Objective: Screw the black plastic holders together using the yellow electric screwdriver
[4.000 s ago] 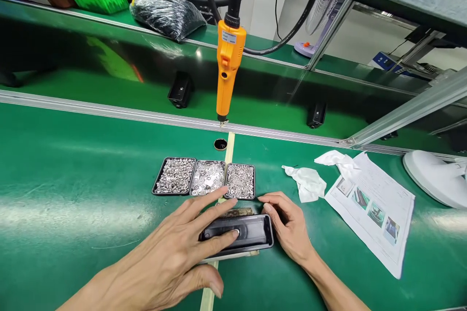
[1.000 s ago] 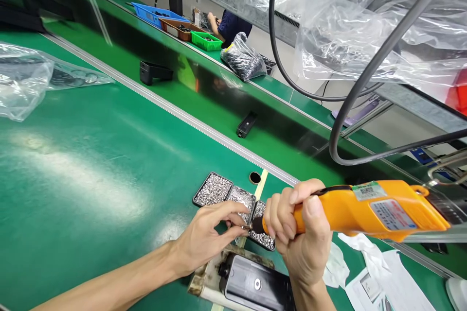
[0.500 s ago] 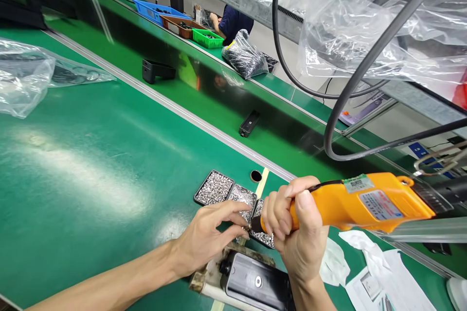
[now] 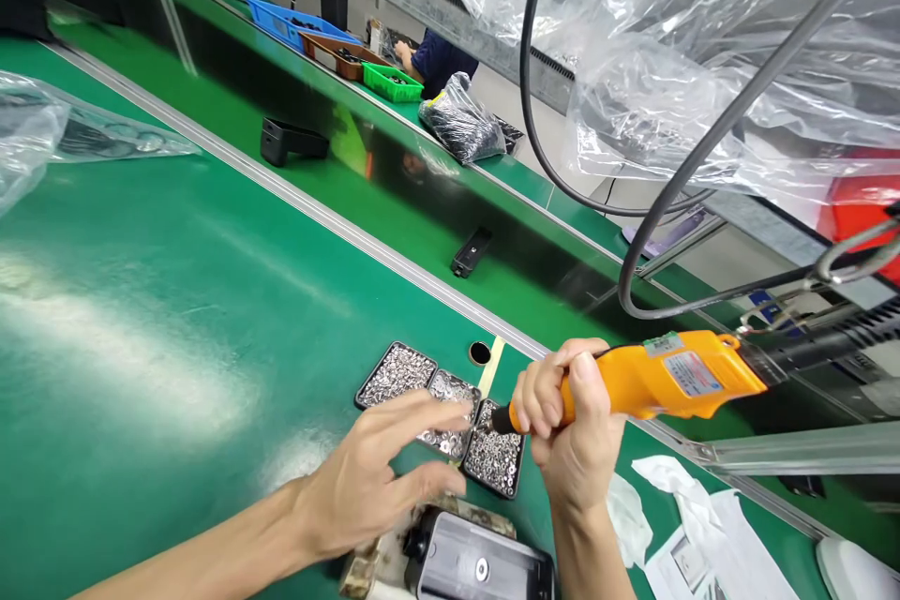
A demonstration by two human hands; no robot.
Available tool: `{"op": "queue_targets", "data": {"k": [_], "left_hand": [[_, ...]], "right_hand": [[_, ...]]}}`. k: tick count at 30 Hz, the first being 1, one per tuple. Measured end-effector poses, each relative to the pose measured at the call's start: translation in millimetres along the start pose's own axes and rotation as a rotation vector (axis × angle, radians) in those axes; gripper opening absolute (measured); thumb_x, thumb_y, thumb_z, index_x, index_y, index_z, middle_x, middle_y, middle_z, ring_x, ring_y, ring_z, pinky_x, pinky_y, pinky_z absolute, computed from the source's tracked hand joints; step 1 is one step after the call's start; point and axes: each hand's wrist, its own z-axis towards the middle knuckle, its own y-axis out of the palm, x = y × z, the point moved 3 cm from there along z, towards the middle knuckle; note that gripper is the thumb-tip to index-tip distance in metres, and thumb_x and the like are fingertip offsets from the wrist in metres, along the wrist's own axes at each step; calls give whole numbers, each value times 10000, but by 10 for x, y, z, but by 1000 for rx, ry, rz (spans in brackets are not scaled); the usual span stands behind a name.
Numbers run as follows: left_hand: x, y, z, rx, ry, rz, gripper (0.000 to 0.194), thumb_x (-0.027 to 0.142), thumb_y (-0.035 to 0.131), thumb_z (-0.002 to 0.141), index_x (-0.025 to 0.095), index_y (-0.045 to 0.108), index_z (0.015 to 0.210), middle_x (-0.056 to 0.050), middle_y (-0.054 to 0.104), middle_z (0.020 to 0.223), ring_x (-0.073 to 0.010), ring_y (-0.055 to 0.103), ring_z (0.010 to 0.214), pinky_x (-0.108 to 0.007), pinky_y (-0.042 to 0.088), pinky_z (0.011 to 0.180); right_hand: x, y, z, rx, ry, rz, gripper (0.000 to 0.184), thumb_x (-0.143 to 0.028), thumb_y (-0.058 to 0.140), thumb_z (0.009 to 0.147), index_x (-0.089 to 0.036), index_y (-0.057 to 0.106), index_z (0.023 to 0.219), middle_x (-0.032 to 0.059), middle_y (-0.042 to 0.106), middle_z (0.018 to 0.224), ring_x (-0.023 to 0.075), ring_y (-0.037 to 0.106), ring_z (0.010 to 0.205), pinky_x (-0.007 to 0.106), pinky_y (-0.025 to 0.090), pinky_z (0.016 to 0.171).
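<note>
My right hand (image 4: 573,417) is wrapped round an orange electric screwdriver (image 4: 667,375), held tilted with its black nose over the nearest tray. That black tray of small metal parts (image 4: 494,461) lies beside a second parts tray (image 4: 450,436) and a third parts tray (image 4: 397,373). Thumb and fingers apart, my left hand (image 4: 383,464) hovers with nothing in it by the middle tray, partly covering it. Below the hands a black rectangular housing (image 4: 485,562) with a round metal piece on its face rests on a worn light-coloured fixture (image 4: 372,562).
A small round black-topped container (image 4: 479,353) stands behind the trays. Beyond a metal rail, a black device (image 4: 471,253) and a black bracket-like part (image 4: 292,142) lie on the green strip. White papers (image 4: 724,534) are at right. A grey cable (image 4: 633,253) hangs overhead. Another person (image 4: 442,61) sits far back.
My left fingers have parted and drawn back from the screwdriver tip, which they were pinching at. The screwdriver has swung slightly left, and the whole view has shifted a little.
</note>
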Motion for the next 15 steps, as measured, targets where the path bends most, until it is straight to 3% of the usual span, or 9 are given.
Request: {"op": "queue_targets", "data": {"k": [4, 8, 11, 15], "left_hand": [[104, 44, -71, -124, 191, 34, 564, 580, 565, 998, 214, 532, 1425, -121, 732, 1046, -279, 676, 965, -435, 567, 855], [197, 120, -54, -254, 233, 31, 583, 626, 322, 1050, 216, 563, 1388, -119, 744, 946, -275, 669, 847, -442, 557, 806], [205, 148, -26, -289, 229, -14, 526, 605, 442, 1024, 216, 603, 1338, -108, 755, 924, -277, 657, 834, -429, 550, 778], [155, 175, -45, -354, 230, -18, 370, 368, 501, 1048, 247, 570, 1391, -89, 771, 1036, -273, 654, 912, -425, 533, 807]], "right_hand": [[149, -135, 272, 97, -81, -72, 216, -374, 654, 977, -241, 512, 883, -128, 378, 493, 62, 306, 369, 172, 362, 365], [367, -209, 527, 181, -177, -91, 236, -388, 700, 950, -238, 527, 895, -132, 398, 486, 63, 335, 361, 185, 361, 362], [555, -227, 633, 201, -181, -97, 272, -403, 738, 921, -235, 527, 882, -132, 407, 493, 60, 355, 361, 192, 377, 367], [745, -232, 669, 177, -151, -82, 272, -406, 737, 921, -230, 532, 900, -132, 423, 497, 57, 367, 363, 188, 372, 367]]}}
